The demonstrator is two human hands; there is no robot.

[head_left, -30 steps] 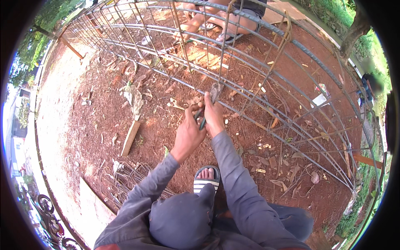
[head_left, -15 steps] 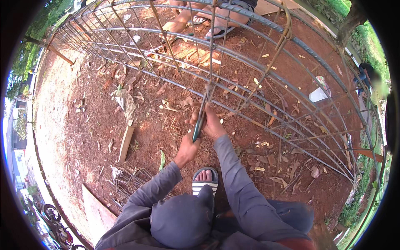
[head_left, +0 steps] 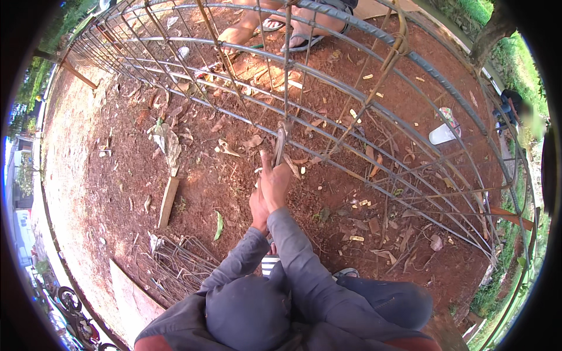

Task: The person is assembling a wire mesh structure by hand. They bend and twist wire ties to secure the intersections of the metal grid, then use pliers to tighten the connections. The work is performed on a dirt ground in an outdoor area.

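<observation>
I have the dark metal hand tool [head_left: 281, 140] at the centre of my feed, its head up against the crossing of an upright bar and the lower long bar [head_left: 380, 188] of the steel cage [head_left: 287, 82]. Whether its jaws bite on wire there, I can't tell; the contact is too small for me. My right hand [head_left: 276, 182] is wrapped around the tool's lower part, hiding the handles. My left hand [head_left: 258, 206] sits tucked against it, mostly covered by the right wrist, so I can't say whether it grips anything.

With my wrists this close and overlapping, my judgement is that leverage could suffer: a hard twist might bind one forearm against the other. If the head is seated poorly, it could slip off the crossing and drive my knuckles into the bars. Too much squeeze or turn could snap any wire caught there; a sideways pull could rock the cage.

Beyond the bars, another person's sandalled foot [head_left: 300, 42] is close to the steel, so a jolt there might reach them. On the red soil lie a wooden offcut [head_left: 168, 202] and a pile of bent rods [head_left: 181, 263], a snagging risk if I step left.
</observation>
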